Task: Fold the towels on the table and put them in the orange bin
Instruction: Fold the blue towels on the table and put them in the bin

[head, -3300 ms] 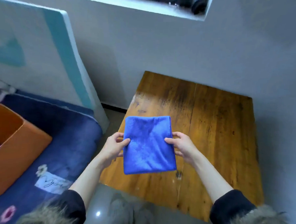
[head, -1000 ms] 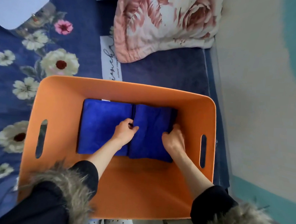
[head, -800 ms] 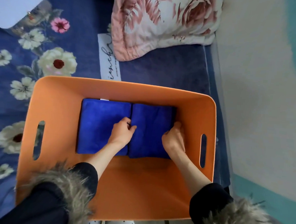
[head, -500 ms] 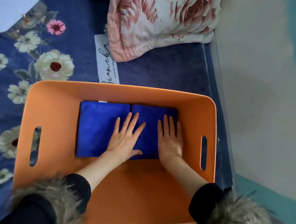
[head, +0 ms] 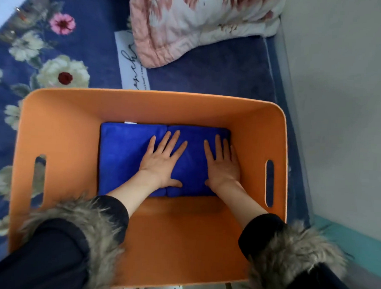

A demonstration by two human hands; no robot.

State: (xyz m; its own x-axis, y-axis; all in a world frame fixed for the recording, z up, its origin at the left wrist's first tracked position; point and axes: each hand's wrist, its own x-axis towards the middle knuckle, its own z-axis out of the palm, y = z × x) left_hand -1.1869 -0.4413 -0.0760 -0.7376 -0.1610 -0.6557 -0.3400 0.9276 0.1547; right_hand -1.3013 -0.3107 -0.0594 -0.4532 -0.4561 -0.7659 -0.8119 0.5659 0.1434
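The orange bin point(head: 76, 120) fills the middle of the view, with a slot handle in each side wall. Two folded blue towels lie side by side on its floor: a left towel point(head: 122, 158) and a right towel point(head: 192, 171). My left hand point(head: 162, 160) lies flat, fingers spread, across the seam between the two towels. My right hand point(head: 222, 166) lies flat on the right towel, near its right edge. Neither hand grips anything.
The bin stands on a dark blue floral bedspread point(head: 46, 55). A pink-and-white flowered pillow point(head: 191, 23) lies behind the bin. A pale wall point(head: 342, 86) runs along the right side. My fur-trimmed dark sleeves point(head: 74, 237) cover the bin's near rim.
The towel went from my hands over the wooden table into the bin beside the other one. My hands opened from curled to flat on the towels.
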